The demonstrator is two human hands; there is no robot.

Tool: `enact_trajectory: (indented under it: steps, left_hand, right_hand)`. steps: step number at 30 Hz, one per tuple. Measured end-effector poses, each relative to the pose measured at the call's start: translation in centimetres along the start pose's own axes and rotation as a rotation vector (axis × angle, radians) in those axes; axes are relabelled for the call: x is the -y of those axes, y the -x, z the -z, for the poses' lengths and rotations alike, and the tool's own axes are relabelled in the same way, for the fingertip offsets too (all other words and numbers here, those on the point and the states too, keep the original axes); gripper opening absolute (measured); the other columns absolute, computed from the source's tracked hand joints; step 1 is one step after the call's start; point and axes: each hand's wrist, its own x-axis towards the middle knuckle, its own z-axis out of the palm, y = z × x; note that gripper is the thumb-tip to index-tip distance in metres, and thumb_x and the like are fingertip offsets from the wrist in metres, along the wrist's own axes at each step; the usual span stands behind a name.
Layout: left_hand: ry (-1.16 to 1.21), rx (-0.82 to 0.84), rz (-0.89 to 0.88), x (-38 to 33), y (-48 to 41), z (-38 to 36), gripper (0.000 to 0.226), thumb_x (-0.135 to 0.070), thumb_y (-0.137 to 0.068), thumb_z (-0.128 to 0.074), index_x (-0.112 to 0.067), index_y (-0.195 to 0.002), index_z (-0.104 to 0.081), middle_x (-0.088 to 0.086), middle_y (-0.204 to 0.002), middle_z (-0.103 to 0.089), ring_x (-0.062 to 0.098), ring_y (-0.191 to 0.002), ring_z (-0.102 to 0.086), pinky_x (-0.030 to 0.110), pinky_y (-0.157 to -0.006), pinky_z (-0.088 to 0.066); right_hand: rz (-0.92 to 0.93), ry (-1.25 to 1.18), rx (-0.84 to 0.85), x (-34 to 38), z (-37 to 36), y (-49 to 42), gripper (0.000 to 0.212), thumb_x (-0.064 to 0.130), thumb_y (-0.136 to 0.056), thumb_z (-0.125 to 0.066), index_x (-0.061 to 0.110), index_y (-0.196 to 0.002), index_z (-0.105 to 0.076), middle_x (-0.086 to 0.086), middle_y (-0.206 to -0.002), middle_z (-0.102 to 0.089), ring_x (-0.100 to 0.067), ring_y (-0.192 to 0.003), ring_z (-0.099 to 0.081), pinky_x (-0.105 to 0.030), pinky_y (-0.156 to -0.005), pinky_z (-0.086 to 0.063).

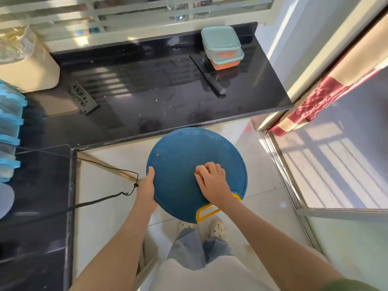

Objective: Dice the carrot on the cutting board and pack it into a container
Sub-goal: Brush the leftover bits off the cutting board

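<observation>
- currently left hand point(147, 185) grips cutting board point(184, 148) rim, thumb on top (other fingers hidden beneath)
- right hand point(212, 179) fingers curled together, pinching carrot bit point(195, 174) at their tips

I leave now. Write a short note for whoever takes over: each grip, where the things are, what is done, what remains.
Left grip holds the blue cutting board by its left rim, off the counter, above the floor.
Right grip lies on the board, fingers curled at a carrot bit; pinched or not, unclear.
Two lidded containers stacked at the counter's back right, orange carrot inside; knife beside them.
Done: dicing, packing, apparently. Left: last scraps, put board down.
</observation>
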Motion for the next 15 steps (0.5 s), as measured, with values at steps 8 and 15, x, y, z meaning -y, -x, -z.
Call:
enact_trajectory:
  steps: [8,15]
  left_hand:
    - [-0.009,-0.025,0.013,2.3,-0.5,-1.1,0.04,-0.052,-0.097,-0.043,-0.022,-0.116,-0.06,0.001,-0.111,-0.068,0.025,-0.103,-0.064,0.043,-0.085,-0.054]
    - [-0.127,-0.085,0.014,5.7,-7.5,-1.3,0.042,-0.044,-0.096,-0.052,-0.011,-0.121,-0.06,0.006,-0.116,-0.067,0.028,-0.105,-0.063,0.044,-0.093,-0.051]
  right_hand:
    - [-0.04,-0.046,0.137,-2.4,-0.2,0.9,0.022,0.027,-0.103,-0.038,0.017,-0.11,-0.056,-0.005,-0.11,-0.051,-0.021,-0.1,-0.042,-0.035,-0.09,-0.034]
    - [-0.22,-0.183,0.277,-7.7,-6.3,0.3,0.018,0.027,-0.102,-0.044,0.014,-0.108,-0.054,-0.006,-0.111,-0.049,-0.025,-0.102,-0.041,-0.037,-0.094,-0.037]
